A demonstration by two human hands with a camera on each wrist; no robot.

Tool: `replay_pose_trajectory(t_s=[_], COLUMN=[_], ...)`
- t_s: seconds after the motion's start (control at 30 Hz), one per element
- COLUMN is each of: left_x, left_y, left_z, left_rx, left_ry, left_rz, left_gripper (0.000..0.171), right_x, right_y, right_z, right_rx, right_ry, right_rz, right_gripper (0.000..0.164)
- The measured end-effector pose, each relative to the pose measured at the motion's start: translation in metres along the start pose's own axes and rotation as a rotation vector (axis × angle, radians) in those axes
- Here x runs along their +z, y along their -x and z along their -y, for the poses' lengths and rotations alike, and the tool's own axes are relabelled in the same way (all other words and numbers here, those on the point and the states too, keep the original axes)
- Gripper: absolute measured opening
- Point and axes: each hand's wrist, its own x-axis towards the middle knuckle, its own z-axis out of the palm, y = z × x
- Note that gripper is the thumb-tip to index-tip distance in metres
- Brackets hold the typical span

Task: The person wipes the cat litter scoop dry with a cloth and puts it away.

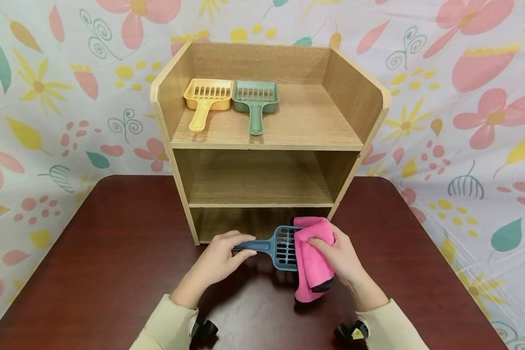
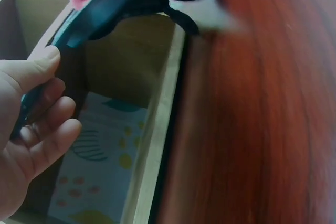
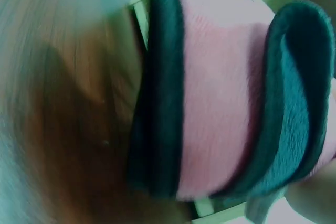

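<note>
My left hand (image 1: 222,255) pinches the handle of a blue slotted litter scoop (image 1: 284,248) between thumb and fingers, in front of the shelf's lowest level. In the left wrist view the thumb lies along the dark handle (image 2: 31,103). My right hand (image 1: 343,253) grips a folded pink cloth (image 1: 312,257) with dark edging, its thumb on top. The cloth covers the far right end of the scoop, hiding that end. Close up in the right wrist view, the cloth (image 3: 218,98) fills the middle and shows thick folds; few of the right fingers are visible there.
A wooden shelf unit (image 1: 262,146) stands at the back of the dark red table (image 1: 92,272). On its top level lie a yellow scoop (image 1: 207,97) and a green scoop (image 1: 255,102), side by side at the left. A flower-patterned sheet (image 1: 35,121) hangs behind.
</note>
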Motion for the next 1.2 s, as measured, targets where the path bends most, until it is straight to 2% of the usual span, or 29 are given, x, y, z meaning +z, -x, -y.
replay_pose_trajectory(t_s=[0.13, 0.23, 0.37, 0.57, 0.67, 0.8, 1.0, 1.2], left_x=[-0.002, -0.004, -0.006, -0.006, -0.001, 0.012, 0.027, 0.042], left_y=[0.002, 0.003, 0.004, 0.007, 0.007, 0.008, 0.008, 0.009], left_z=[-0.001, -0.001, -0.001, 0.001, 0.001, -0.005, -0.014, -0.015], left_rx=[-0.034, -0.044, -0.043, 0.002, 0.022, 0.046, 0.074, 0.164], left_ry=[0.017, 0.0, -0.034, -0.118, -0.154, -0.19, -0.191, -0.156], left_rz=[-0.002, 0.003, -0.007, -0.097, -0.139, -0.166, -0.21, -0.265], left_gripper=[0.027, 0.029, 0.03, 0.029, 0.026, 0.023, 0.022, 0.031], right_x=[0.005, 0.01, 0.021, 0.04, 0.048, 0.058, 0.069, 0.077], right_y=[0.004, 0.006, 0.008, 0.011, 0.015, 0.019, 0.02, 0.024], right_z=[-0.008, -0.012, -0.011, -0.004, -0.001, 0.001, 0.002, 0.007], right_rx=[0.008, 0.031, 0.105, 0.281, 0.314, 0.305, 0.277, 0.3], right_ry=[-0.233, -0.339, -0.381, -0.444, -0.484, -0.567, -0.686, -0.743], right_rz=[0.027, 0.014, -0.115, -0.338, -0.4, -0.457, -0.506, -0.449], right_gripper=[0.038, 0.042, 0.039, 0.034, 0.037, 0.036, 0.034, 0.04])
